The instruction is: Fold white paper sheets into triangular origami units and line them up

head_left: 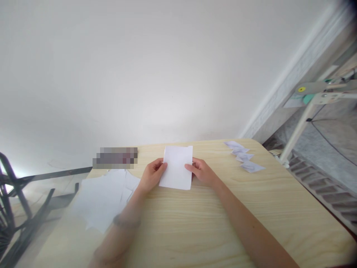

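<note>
A white sheet of paper (177,169), roughly rectangular, is held up over the middle of the wooden table. My left hand (152,174) pinches its left edge, thumb on the front face and fingers behind. On the opposite edge, my right hand (202,170) grips it the same way. The fingers behind the paper are mostly hidden. Beside my left forearm lies a spread of loose white sheets (103,197), partly covered by that arm. Several folded white paper pieces (245,156) with pointed ends sit in an overlapping row toward the back right.
The pale wooden table (195,230) meets a white wall (173,74) at its back edge. A blurred-out dark item (115,158) rests at the table's back left. Black metal chair-like frames (16,208) stand left, and a white metal stand (301,126) stands right.
</note>
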Tool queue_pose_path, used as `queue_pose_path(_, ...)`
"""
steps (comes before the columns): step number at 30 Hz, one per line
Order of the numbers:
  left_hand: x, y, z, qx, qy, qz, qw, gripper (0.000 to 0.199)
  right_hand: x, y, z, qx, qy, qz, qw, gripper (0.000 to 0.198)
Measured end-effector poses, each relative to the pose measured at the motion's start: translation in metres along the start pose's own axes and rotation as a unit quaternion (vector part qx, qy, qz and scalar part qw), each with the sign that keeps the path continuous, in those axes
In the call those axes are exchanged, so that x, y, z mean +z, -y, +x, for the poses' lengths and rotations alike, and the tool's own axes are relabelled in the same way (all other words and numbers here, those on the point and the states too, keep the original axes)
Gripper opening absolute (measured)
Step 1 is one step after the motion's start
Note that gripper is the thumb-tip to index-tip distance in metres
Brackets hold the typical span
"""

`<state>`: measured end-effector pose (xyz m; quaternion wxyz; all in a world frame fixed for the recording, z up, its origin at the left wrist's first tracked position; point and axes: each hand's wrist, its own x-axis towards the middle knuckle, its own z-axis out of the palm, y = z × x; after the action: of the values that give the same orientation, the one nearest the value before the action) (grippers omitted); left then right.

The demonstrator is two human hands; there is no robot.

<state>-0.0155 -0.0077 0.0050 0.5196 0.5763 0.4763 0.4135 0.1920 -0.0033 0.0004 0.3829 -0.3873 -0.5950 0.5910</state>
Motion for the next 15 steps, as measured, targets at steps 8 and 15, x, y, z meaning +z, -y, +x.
queue_pose_path(8, 0.0029, -0.0025, -0.0043, -0.05, 0.047, -0.042, 0.997, 0.045, -0.0035, -0.0048, 0.0013, -0.019, -0.019, -0.01, 1.0, 0.022)
queue_pose_path(15, 0.0035, -0.0013, -0.0032, -0.057, 0.061, -0.06, 0.995, 0.044, -0.0045, -0.0071, 0.0024, -0.011, -0.007, -0.003, 1.0, 0.022)
